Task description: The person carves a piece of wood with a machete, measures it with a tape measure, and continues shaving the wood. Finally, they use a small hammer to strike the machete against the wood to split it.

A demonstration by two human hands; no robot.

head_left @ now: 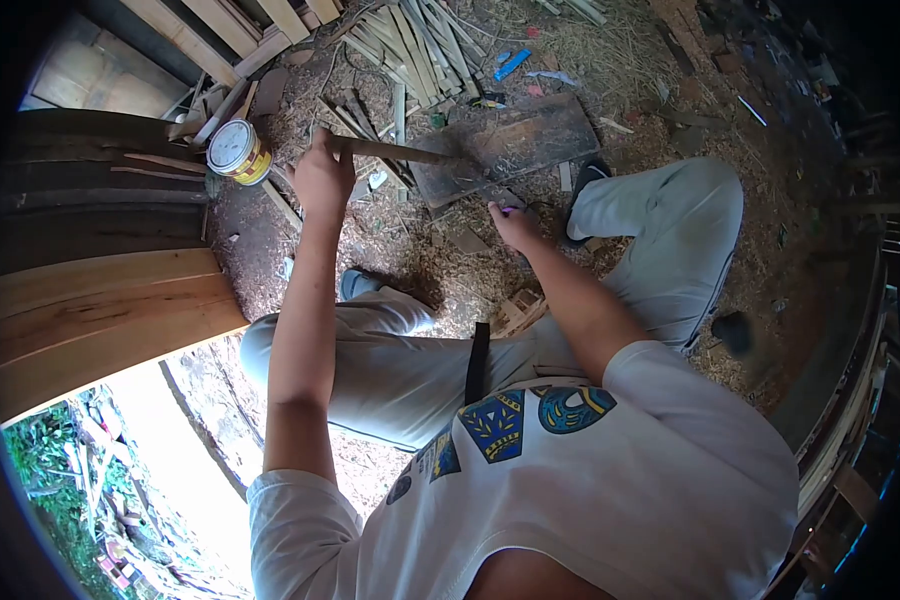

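Note:
My left hand (322,180) is closed around one end of a narrow wooden strip (400,152). The strip reaches right, and its far end overlaps a dark, worn board (535,140) lying on the ground. Lower and to the right, my right hand (515,228) is closed near the board's front edge. A small purple part (511,210) shows at its fingers; I cannot tell what tool or object it belongs to. My two hands are apart, with the strip passing above the right one in this view.
A yellow paint bucket (240,152) with a white lid stands at left. Thin wooden slats (415,50) lie piled beyond the board, near a blue object (511,65). Wood shavings cover the ground. Planks (110,310) form a wall at left, and a wood block (520,312) lies between my legs.

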